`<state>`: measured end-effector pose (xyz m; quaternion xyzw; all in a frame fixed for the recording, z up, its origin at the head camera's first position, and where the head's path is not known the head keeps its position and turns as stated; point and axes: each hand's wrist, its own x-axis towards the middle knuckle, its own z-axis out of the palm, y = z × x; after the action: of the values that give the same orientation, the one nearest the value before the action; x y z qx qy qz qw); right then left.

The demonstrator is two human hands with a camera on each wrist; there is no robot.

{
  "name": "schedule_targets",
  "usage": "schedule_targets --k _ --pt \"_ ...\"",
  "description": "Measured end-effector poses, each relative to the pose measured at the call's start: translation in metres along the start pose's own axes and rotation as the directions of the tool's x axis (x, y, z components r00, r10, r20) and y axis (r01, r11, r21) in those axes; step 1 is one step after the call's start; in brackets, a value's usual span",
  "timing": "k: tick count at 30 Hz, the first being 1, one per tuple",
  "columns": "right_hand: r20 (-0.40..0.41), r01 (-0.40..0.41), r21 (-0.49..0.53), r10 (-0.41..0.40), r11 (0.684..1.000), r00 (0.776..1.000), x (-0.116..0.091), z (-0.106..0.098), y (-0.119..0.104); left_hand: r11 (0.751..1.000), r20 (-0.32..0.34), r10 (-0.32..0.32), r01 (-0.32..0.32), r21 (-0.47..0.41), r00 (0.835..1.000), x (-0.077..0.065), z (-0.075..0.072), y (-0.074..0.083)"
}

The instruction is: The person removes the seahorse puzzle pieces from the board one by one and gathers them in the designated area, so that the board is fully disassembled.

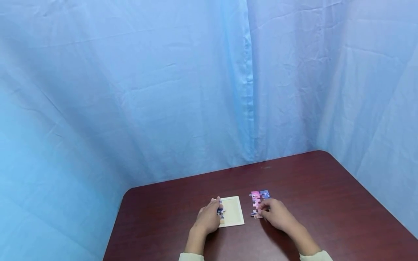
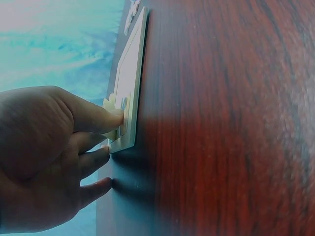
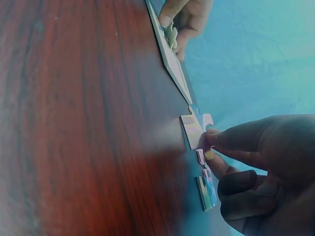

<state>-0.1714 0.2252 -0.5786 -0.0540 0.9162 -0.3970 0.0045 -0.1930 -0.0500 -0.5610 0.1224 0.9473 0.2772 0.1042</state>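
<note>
Working at a puzzle tray (image 1: 233, 212)
Pinching one jigsaw piece (image 3: 173, 38) there with left hand (image 1: 208, 218), another piece (image 3: 194, 132) with right hand (image 1: 277, 214)

the left hand (image 1: 209, 216) pinches, thumb (image 2: 96, 115) bearing inward, outer fingers (image 2: 96, 191) spread apart beside it. the right hand (image 1: 278, 215) pinches with thumb and forefinger (image 3: 220, 166), its remaining fingers (image 3: 246, 204) curled; both forearms (image 1: 197, 241) extend behind the hands.

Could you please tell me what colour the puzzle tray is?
The puzzle tray is pale cream, clearest in the head view.
</note>
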Motion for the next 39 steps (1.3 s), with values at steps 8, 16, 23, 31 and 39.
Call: schedule_targets --k 8,16,23,31,39 --pt "-0.042 -0.047 -0.077 0.044 0.996 0.998 0.000 -0.001 -0.004 0.999 -0.009 -0.013 0.012 -0.029 1.000 -0.002 0.000 0.001" --pt "-0.044 -0.057 -0.086 0.053 0.995 0.998 0.000 -0.001 -0.005 1.000 -0.006 -0.009 0.008 -0.018 1.000 -0.001 0.002 -0.002" --pt "-0.058 -0.014 -0.112 0.008 0.994 0.998 -0.001 -0.002 -0.006 0.999 -0.006 -0.004 0.003 -0.036 1.000 0.001 0.002 -0.003" --pt "-0.070 -0.018 -0.095 0.011 0.995 0.997 -0.002 0.010 -0.009 0.999 -0.023 -0.011 0.010 -0.033 1.000 -0.001 0.003 -0.003" --pt "0.005 0.069 -0.019 -0.069 0.997 0.998 -0.003 0.026 -0.027 0.998 -0.037 -0.035 0.033 -0.046 0.999 0.000 0.005 -0.002"
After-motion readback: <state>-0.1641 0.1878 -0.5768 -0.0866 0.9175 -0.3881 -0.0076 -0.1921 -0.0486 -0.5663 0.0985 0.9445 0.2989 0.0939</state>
